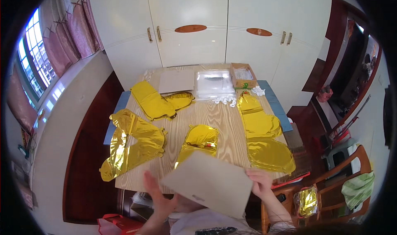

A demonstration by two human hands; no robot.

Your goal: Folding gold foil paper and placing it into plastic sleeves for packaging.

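Note:
A grey-beige cardboard sheet [209, 181] with a small hang slot is tilted in front of my body, over the near table edge. My right hand [261, 183] grips its right corner, thumb and fingers closed on it. My left hand [159, 198] is beside the sheet's left edge, slightly blurred, fingers apart and nothing in it. Partly covered by the sheet lies a flat gold foil balloon [202, 136]. Other deflated gold foil balloons lie around: one at the left [134, 142], a folded one [152, 100] at the far left, and a long one [264, 135] along the right.
Toward the back of the wooden table [225, 119] lie another cardboard sheet [176, 81], clear plastic bags [213, 83], small white rings [225, 100], and an open box [243, 76]. A wooden chair [331, 193] stands at right, a red bag [118, 224] below left. White cabinets [190, 49] are behind.

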